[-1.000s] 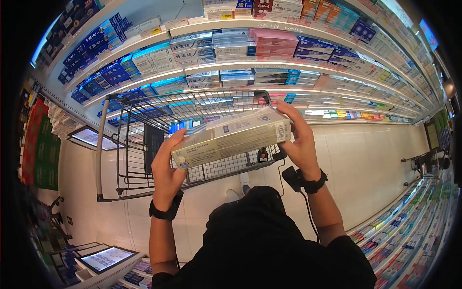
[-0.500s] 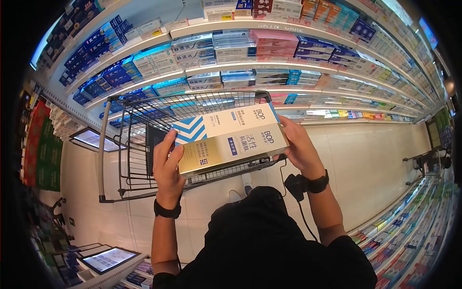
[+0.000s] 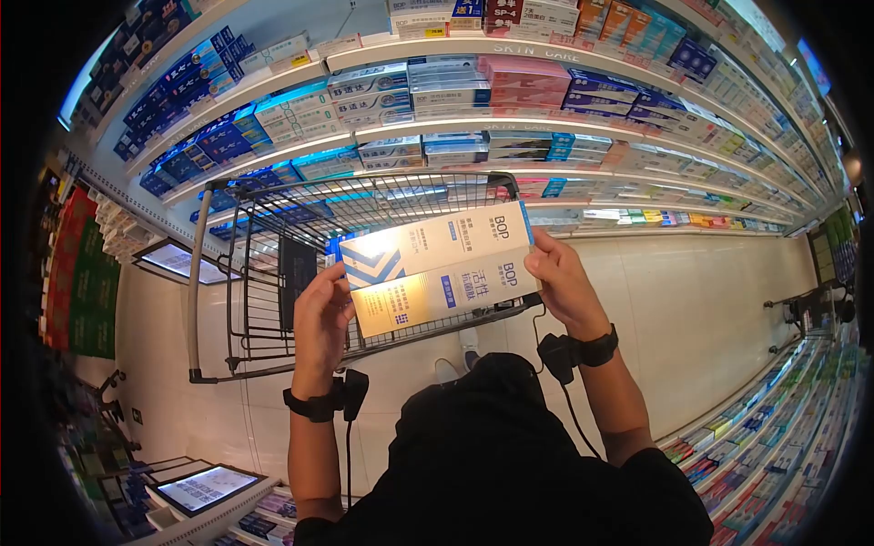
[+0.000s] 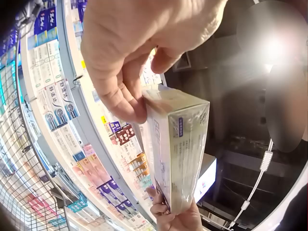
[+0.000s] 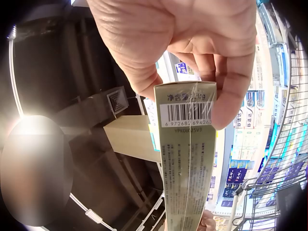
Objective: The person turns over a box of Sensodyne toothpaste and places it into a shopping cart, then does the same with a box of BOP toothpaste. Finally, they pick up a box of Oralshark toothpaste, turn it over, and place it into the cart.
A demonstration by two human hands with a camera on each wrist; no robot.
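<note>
A long BOP toothpaste box (image 3: 435, 271) in clear film is held level over the shopping cart. Its white and gold faces with blue chevrons point up at the head camera, with glare on the left part. At the left end, my left hand (image 3: 320, 314) grips it by the fingertips. Opposite, my right hand (image 3: 572, 280) pinches the other end between thumb and fingers. In the right wrist view, small print and a barcode cover the side of the toothpaste box (image 5: 186, 159). The left wrist view has the box (image 4: 185, 144) edge-on below the fingers.
A wire shopping cart (image 3: 273, 328) stands between me and the shelves, with a blue package (image 3: 334, 247) partly visible in it. Stocked toothpaste shelves (image 3: 446, 45) curve across the back. More stocked shelves (image 3: 774, 455) run along the lower right. A lit screen (image 3: 205, 490) sits at lower left.
The toothpaste box has turned from its small-print side to its white and gold front faces, then tilted slightly more toward the head camera. Both hands have kept hold of its ends.
</note>
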